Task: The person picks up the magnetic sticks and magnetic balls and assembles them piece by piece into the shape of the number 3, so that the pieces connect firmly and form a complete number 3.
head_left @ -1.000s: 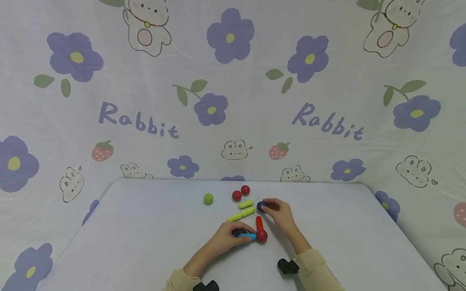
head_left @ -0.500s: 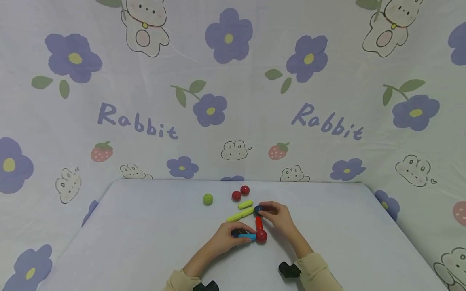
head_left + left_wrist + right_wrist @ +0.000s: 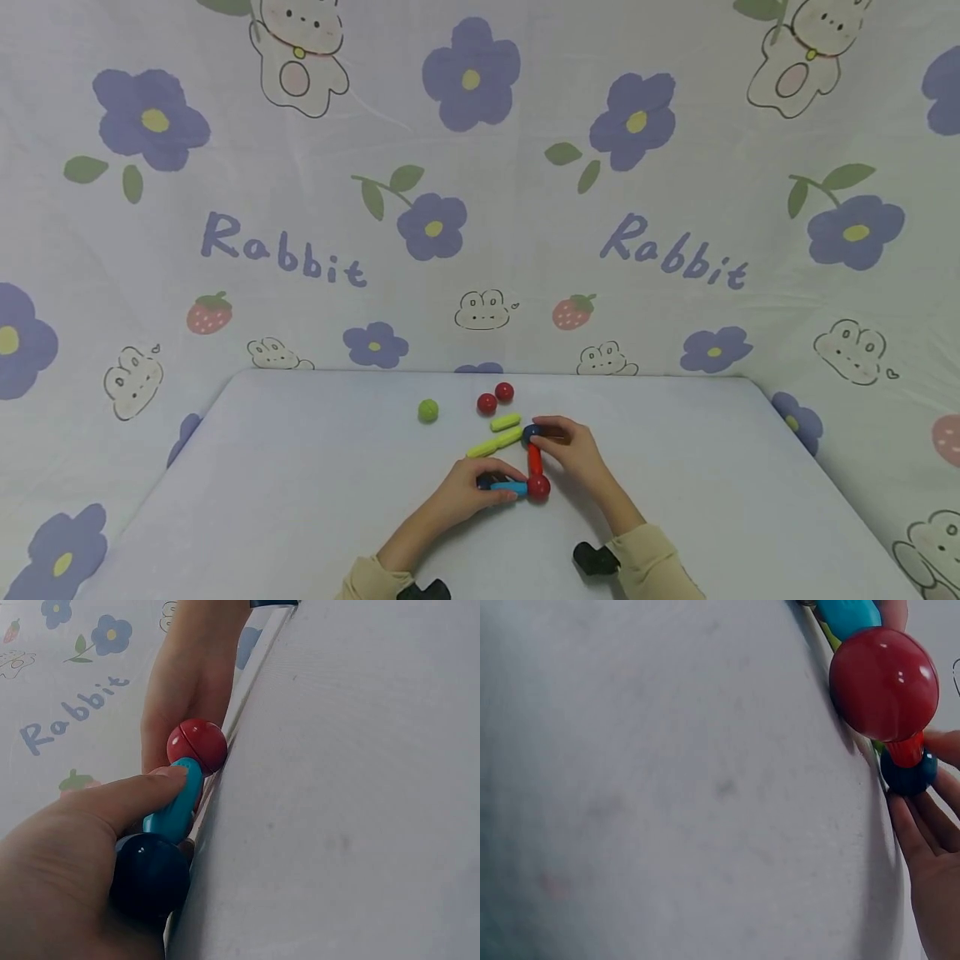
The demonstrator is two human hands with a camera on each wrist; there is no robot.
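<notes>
My left hand (image 3: 467, 490) pinches a light-blue rod (image 3: 176, 806) between thumb and fingers. A dark-blue ball (image 3: 152, 876) sits at the rod's near end, partly under the hand. At its other end is a red ball (image 3: 538, 487). From that red ball a red rod (image 3: 535, 460) points away across the table to a second dark-blue ball (image 3: 531, 433). My right hand (image 3: 573, 446) holds this ball with thumb and fingertips, and in the right wrist view the red rod's end meets it.
Beyond the hands lie a long yellow-green rod (image 3: 495, 442) and a shorter yellow-green rod (image 3: 506, 422). Two red balls (image 3: 487, 404) and a green ball (image 3: 428, 411) sit farther back on the white table (image 3: 300, 467). A patterned cloth (image 3: 525, 250) hangs behind the table.
My right hand has brought the dark-blue ball slightly left and nearer, onto the far end of the red rod. The left hand stays in place on the light-blue rod.
</notes>
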